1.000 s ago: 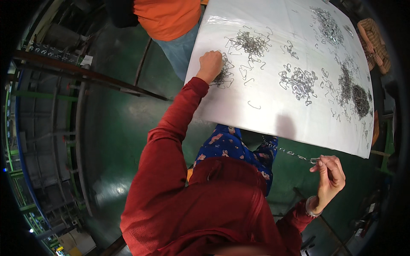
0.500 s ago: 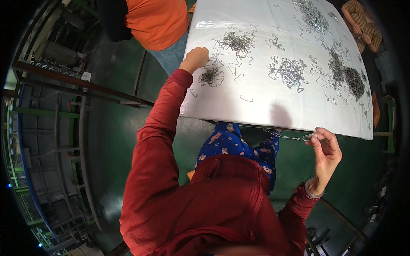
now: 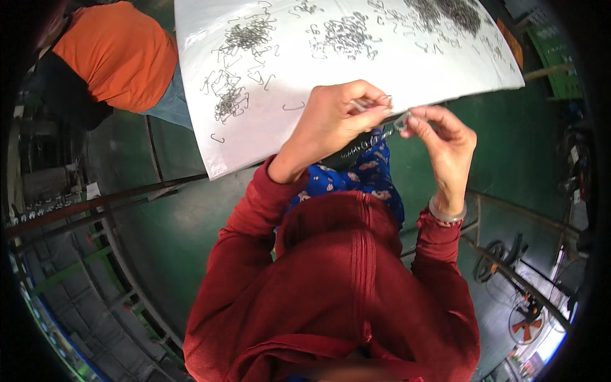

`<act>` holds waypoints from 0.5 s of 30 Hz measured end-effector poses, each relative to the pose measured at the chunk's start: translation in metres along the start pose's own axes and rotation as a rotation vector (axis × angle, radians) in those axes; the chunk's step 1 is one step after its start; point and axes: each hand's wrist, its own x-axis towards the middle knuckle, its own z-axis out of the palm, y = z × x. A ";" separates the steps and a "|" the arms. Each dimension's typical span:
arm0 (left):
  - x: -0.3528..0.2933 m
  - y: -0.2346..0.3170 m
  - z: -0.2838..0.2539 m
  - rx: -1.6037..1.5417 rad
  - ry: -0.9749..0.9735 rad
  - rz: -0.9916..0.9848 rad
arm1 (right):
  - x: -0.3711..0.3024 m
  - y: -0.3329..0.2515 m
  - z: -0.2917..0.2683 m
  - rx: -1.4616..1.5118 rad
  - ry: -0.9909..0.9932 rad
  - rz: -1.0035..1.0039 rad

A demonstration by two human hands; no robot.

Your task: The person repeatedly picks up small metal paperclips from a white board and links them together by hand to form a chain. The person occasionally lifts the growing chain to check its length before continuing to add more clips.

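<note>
My left hand [image 3: 337,118] is pinched shut on a small wire hook [image 3: 387,97], partly hidden by the fingers, just above the table's near edge. Close beside it on the right, my right hand [image 3: 445,134] grips the end link of a strand of metal links [image 3: 386,133] between thumb and fingertips. From there the strand runs down leftward over my lap, its lower part in shadow. On the white-covered table [image 3: 356,75] lie loose wire hooks: a small pile [image 3: 229,103] at the near left, and a denser one [image 3: 248,35] behind it.
More hook piles lie at the table's middle [image 3: 347,35] and far right [image 3: 461,16]. A person in an orange top [image 3: 124,57] is at the table's left side. Metal rails [image 3: 95,202] run along the left; a wheel [image 3: 490,261] stands at lower right.
My left hand has left the small pile at the table's left with a hook and come to my right hand. My right hand has moved leftward and up, still holding the strand. My view has shifted.
</note>
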 end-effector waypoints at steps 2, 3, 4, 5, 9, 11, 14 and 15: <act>0.000 0.009 0.017 0.080 0.000 0.047 | -0.001 0.001 -0.001 0.025 0.021 -0.054; 0.002 0.011 0.023 0.157 0.028 0.140 | -0.002 0.001 -0.002 0.038 0.031 -0.092; 0.006 0.012 0.028 0.225 0.056 0.258 | -0.003 0.001 -0.003 0.058 0.049 -0.130; 0.010 0.011 0.032 0.301 0.083 0.364 | -0.004 0.001 -0.005 0.062 0.068 -0.138; 0.021 0.010 0.048 0.365 0.122 0.532 | -0.007 -0.002 -0.011 0.117 0.139 -0.213; 0.030 0.013 0.057 0.384 0.148 0.638 | -0.008 -0.004 -0.015 0.080 0.192 -0.248; 0.041 0.024 0.076 0.336 0.121 0.667 | -0.012 -0.011 -0.024 0.105 0.269 -0.349; 0.044 0.029 0.082 0.317 0.076 0.676 | -0.014 -0.015 -0.029 0.077 0.296 -0.370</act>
